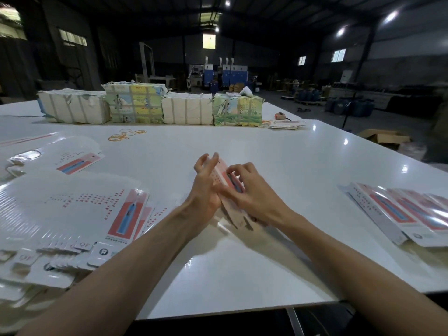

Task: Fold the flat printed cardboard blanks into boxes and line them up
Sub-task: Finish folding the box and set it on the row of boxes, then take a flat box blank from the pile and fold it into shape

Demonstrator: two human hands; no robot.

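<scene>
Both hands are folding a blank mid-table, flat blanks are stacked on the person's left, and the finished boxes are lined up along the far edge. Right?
Not quite. In the head view the finished boxes line up on the person's right, not along the far edge; wrapped bundles sit there. Both the left hand and right hand fold the blank, with flat blanks stacked on the left.

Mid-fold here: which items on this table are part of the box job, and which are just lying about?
Job:
- blank being folded in left hand and right hand
- flat blanks stack
- finished boxes row

Lying about:
- rubber bands
- wrapped bundles
- tape roll
</scene>
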